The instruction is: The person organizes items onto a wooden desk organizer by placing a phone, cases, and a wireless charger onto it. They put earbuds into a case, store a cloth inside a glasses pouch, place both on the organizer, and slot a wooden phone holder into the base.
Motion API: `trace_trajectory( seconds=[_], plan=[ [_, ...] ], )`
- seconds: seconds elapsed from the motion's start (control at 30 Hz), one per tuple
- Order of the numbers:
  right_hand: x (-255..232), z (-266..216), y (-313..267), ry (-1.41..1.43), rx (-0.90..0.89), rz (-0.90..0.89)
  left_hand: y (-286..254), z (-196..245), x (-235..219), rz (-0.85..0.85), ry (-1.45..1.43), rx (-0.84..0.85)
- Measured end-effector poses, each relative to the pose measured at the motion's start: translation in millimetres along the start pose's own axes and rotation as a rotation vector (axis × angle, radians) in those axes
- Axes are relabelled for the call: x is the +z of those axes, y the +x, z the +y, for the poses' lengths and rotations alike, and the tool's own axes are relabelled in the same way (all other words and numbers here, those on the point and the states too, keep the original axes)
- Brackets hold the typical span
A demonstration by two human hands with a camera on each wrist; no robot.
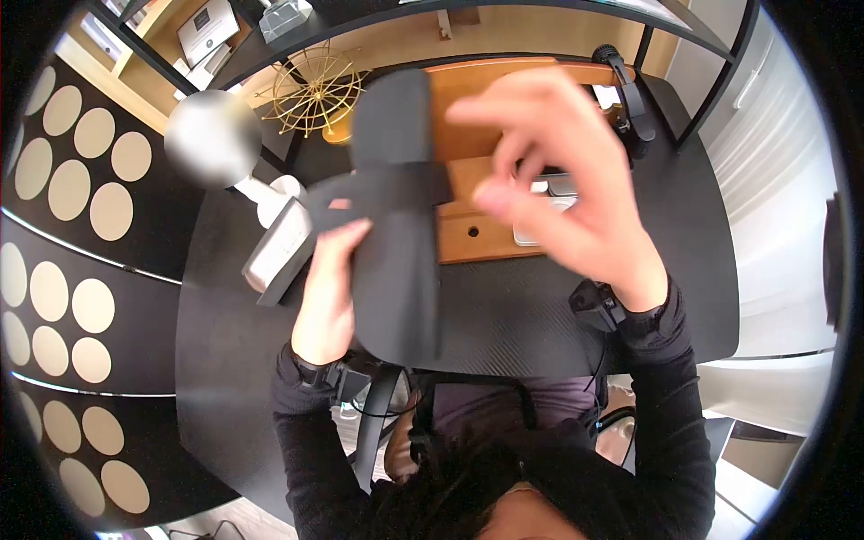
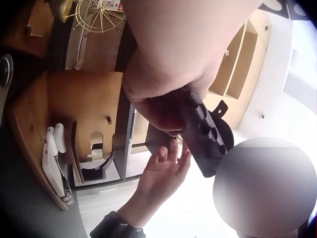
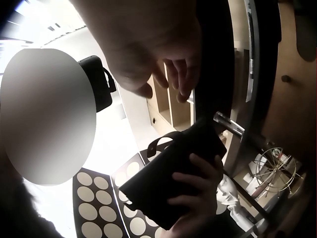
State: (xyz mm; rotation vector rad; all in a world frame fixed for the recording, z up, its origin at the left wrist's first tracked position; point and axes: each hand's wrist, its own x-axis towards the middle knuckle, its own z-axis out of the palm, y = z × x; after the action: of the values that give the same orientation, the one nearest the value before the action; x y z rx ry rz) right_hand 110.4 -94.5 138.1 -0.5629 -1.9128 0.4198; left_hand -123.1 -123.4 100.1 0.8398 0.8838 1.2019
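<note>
Left hand point(image 1: 328, 292) gripping black strap-like pad point(image 1: 396, 216), fingers curled round its lower half, thumb across the front; pad held upright above near-left part of dark desk point(image 1: 504, 315), narrower band crossing it at mid height. Right hand point(image 1: 558, 180) raised just right of pad, blurred, fingers loosely spread, holding nothing, apart from pad. Behind: wooden desk stand point(image 1: 477, 117) at far centre, gold wire ornament point(image 1: 315, 90) far left, white device point(image 1: 279, 247) left of pad, black microphone point(image 1: 630, 99) far right. Right wrist view: pad point(image 3: 173, 173) below the open fingers point(image 3: 178, 74)
</note>
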Motion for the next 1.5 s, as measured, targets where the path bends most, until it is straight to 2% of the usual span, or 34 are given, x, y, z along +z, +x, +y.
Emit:
trace_trajectory(
  seconds=[0.07,0.1,0.13,0.2,0.23,0.27,0.33,0.4,0.5,0.53,0.6,0.67,0.7,0.73,0.83,0.93,1.13,1.23,1.3,1.43,1.5],
  plan=[
    [13,4,-1,-0.123,-0.107,-0.065,12,-2,9,-0.292,0.113,0.208],
    [16,5,-3,-0.164,-0.103,-0.082,7,1,10,-0.263,0.15,0.127],
    [18,6,-4,-0.206,-0.099,-0.1,7,3,10,-0.257,0.148,0.128],
    [16,5,-3,-0.159,-0.047,-0.128,13,5,11,-0.312,0.229,0.261],
    [15,5,-2,-0.118,0.004,-0.15,17,4,6,-0.294,0.401,0.354],
    [14,5,-2,-0.115,0.0,-0.153,17,4,5,-0.29,0.401,0.356],
    [11,7,-3,0.111,0.038,-0.177,16,3,3,-0.322,0.42,0.426],
    [1,7,-1,0.171,0.069,-0.236,11,11,8,-0.301,0.421,0.374],
    [-6,5,1,0.396,0.257,-0.308,9,13,11,-0.272,0.416,0.305],
    [-2,7,1,0.398,0.255,-0.309,9,12,12,-0.261,0.411,0.291],
    [9,15,-2,0.172,0.134,-0.27,12,5,11,-0.256,0.428,0.326],
    [28,11,-6,0.128,0.17,-0.214,14,0,8,-0.184,0.747,0.489],
    [34,11,-8,0.082,0.207,-0.186,17,-4,4,-0.179,0.924,0.628],
    [39,13,-10,0.034,0.245,-0.159,19,-7,2,-0.179,0.924,0.625],
    [47,26,-14,0.012,0.19,-0.153,20,-12,0,-0.164,0.886,0.589],
    [47,24,-14,-0.024,0.163,-0.158,21,-10,-2,-0.194,0.95,0.639],
    [47,24,-16,-0.184,0.139,-0.161,21,-7,-4,-0.332,0.956,0.647],
    [43,20,-14,-0.242,0.125,-0.179,19,-8,-1,-0.326,0.925,0.581],
    [42,20,-13,-0.268,0.123,-0.192,18,-8,2,-0.259,0.837,0.462],
    [47,22,-16,-0.249,0.108,-0.169,23,-8,-3,-0.327,0.903,0.513],
    [51,21,-18,-0.264,0.127,-0.164,21,-10,1,-0.289,0.86,0.448]
  ],
)
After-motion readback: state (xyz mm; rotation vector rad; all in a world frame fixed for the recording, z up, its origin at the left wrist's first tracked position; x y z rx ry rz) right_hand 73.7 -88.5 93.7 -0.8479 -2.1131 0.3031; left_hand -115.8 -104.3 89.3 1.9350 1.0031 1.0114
